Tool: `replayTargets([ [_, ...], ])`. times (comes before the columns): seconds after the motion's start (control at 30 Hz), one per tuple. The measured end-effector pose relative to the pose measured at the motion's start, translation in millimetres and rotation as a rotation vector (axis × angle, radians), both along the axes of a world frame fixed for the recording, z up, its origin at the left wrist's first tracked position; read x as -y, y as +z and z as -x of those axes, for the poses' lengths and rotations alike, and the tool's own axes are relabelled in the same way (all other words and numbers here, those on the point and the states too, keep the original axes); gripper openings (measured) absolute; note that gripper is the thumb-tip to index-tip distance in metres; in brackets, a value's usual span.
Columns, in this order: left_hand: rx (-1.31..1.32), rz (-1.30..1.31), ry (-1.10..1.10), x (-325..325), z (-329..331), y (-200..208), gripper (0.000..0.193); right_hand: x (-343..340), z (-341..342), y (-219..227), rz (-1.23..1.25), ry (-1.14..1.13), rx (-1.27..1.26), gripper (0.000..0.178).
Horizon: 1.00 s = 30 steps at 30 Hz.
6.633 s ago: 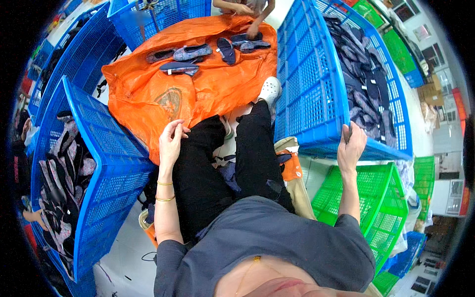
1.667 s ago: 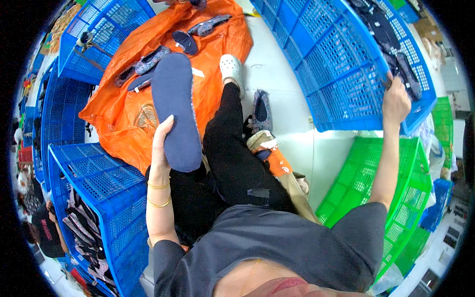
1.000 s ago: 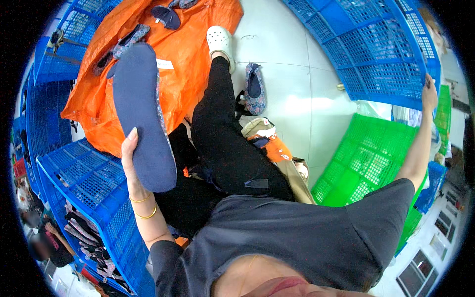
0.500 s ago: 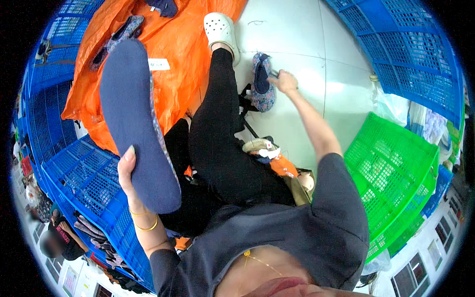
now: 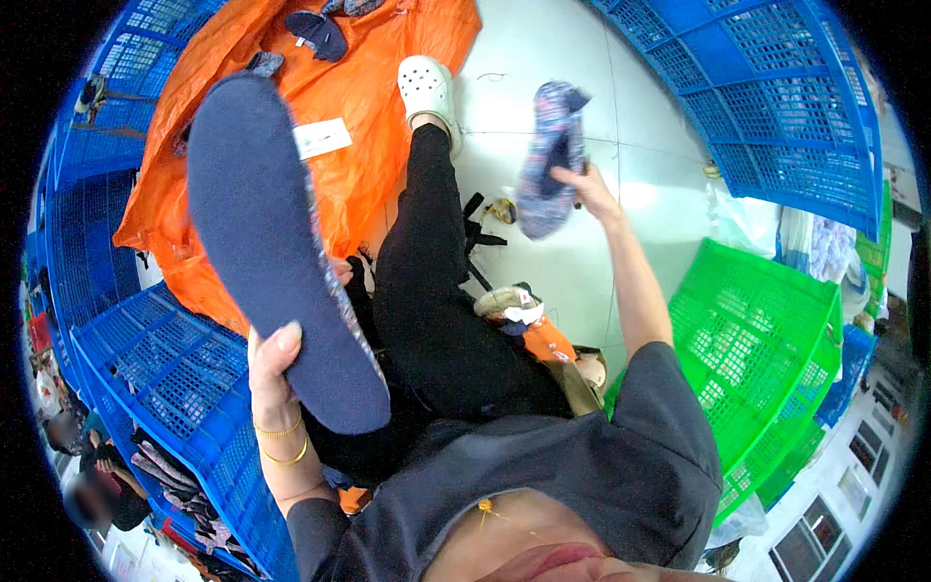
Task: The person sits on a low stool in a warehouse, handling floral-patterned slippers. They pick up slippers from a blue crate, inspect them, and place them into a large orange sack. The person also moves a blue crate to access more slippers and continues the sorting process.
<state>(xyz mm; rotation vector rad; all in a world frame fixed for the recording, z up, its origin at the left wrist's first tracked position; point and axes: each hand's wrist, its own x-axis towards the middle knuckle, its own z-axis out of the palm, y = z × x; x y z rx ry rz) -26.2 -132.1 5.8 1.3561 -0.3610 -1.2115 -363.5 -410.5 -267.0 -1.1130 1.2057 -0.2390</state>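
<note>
The left hand [image 5: 274, 373] has its fingers [image 5: 288, 337] wrapped round the heel end of a big dark blue insole [image 5: 276, 242], thumb pressed on its flat face, holding it up close so it stands nearly upright over the lap. The right hand [image 5: 582, 189] is stretched out over the pale floor [image 5: 621, 262], fingers closed on a second, patterned insole [image 5: 550, 160] — pinched at its side edge, hanging clear of the ground.

Behind the left hand an orange sheet [image 5: 388, 68] lies spread on the floor with a few more dark insoles [image 5: 315, 34] and a white paper slip [image 5: 322, 138] on it. Blue crates [image 5: 165, 373] ring the seated person — the one at the lower left holds stacked dark pieces — and a green crate [image 5: 766, 359] stands to the right, what's inside it hard to make out.

By my reckoning the work is midway: one piece in each hand, neither set down, with several left on the sheet.
</note>
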Motion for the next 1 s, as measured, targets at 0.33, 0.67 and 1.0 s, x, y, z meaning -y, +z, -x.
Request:
replayTargets([
  [0.33,-0.211,0.068,-0.265,31,28,-20,0.070,-32,-28,184,0.469,0.083,-0.019,0.059],
  [0.67,-0.267,0.163,-0.086,28,57,-19,0.038,62,-33,316,0.912,0.225,-0.124,0.028],
  [1.0,-0.393,0.151,-0.060,14,11,-16,0.056,402,280,384,1.471,-0.292,-0.923,0.053],
])
